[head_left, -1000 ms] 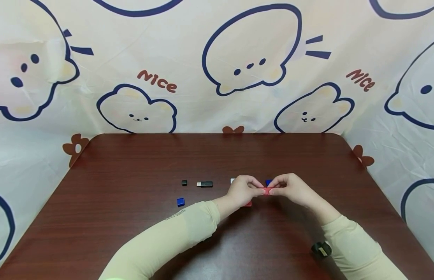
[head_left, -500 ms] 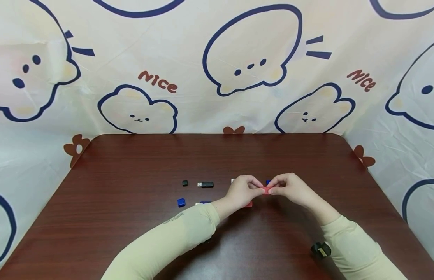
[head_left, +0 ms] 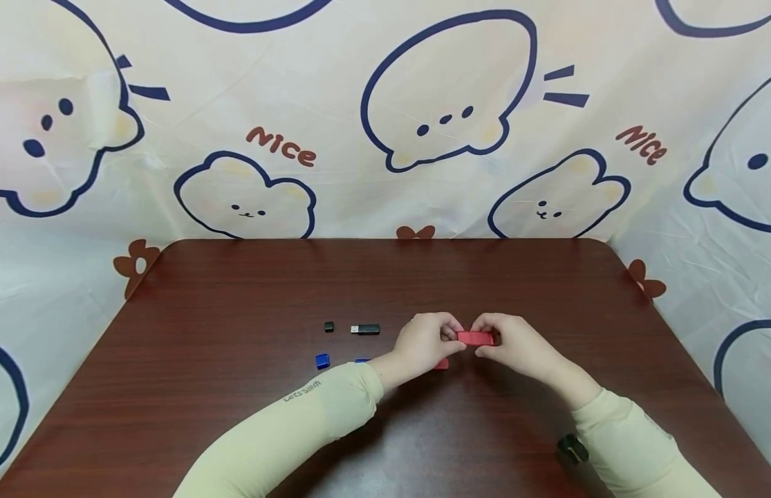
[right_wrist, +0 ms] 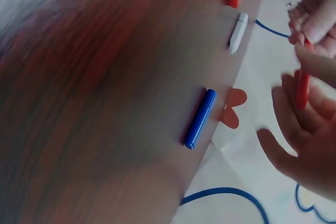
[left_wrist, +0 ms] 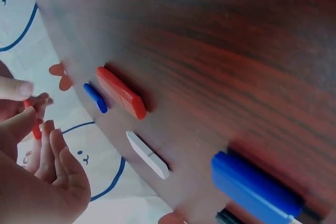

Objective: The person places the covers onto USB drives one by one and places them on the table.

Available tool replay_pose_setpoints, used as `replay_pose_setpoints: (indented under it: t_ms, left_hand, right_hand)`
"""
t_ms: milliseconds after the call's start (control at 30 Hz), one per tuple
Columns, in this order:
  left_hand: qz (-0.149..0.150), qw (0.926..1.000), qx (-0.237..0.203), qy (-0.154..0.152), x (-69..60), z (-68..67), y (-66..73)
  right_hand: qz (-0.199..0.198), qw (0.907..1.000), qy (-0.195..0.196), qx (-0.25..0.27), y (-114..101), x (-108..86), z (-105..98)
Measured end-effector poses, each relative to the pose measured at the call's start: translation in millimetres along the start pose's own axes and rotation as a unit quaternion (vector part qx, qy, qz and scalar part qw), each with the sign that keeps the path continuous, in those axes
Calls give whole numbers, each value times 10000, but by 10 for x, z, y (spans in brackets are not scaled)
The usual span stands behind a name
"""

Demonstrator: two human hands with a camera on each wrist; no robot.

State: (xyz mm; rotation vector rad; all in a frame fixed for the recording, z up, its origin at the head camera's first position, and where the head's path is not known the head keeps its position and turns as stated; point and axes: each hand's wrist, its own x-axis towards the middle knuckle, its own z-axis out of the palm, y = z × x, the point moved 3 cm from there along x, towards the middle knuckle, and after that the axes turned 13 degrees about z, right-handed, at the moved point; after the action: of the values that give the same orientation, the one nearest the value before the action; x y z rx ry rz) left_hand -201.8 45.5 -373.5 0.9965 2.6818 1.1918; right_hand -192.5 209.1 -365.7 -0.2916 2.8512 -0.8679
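Note:
In the head view, my left hand [head_left: 425, 340] pinches the left end of a red USB stick [head_left: 475, 338] just above the table. Around its right end is my right hand [head_left: 516, 344], index finger and thumb spread apart and clear of the stick's sides. The right wrist view shows those right fingers [right_wrist: 286, 111] held loosely about the red stick [right_wrist: 303, 90]. Below the hands lie a second red USB stick [left_wrist: 121, 93], a white one [left_wrist: 147, 156] and a blue piece [left_wrist: 95, 98], the latter two mostly hidden in the head view.
Left of the hands on the brown table [head_left: 236, 290] lie a black USB stick [head_left: 365, 330] with bare plug, a black cap [head_left: 329, 326] and a blue cap [head_left: 322, 361]. My left forearm partly covers a blue USB stick [left_wrist: 257, 187]. A printed cloth [head_left: 335, 97] hangs behind.
Both hands pinched the red piece tightly between them; now the right finger and thumb have parted from it. The stick shows along its length, and the left hand has shifted slightly left.

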Motion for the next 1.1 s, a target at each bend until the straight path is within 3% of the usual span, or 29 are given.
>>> replay_pose_setpoints:
  t_ms: [133, 233, 533, 767, 933, 1100]
  left_hand:
    - [183, 9987, 479, -51, -5, -20, 21]
    - [272, 9978, 604, -51, -7, -17, 36]
    - [451, 9974, 553, 17, -22, 16, 61]
    - [602, 9943, 877, -6, 1, -7, 92]
    - [524, 9943, 927, 5, -17, -6, 103]
    - [344, 9979, 556, 0, -55, -3, 121]
  right_hand:
    - [-508, 9927, 738, -807, -60, -15, 19]
    - [-731, 9868, 1008, -1037, -89, -24, 24]
    - [-797, 9859, 998, -1082, -105, -74, 21]
    - [-856, 9818, 1115, -1275, -133, -88, 9]
    - [-964, 9795, 1203, -1293, -143, -94, 23]
    - [-1029, 9792, 1175, -1291, -148, -116, 44]
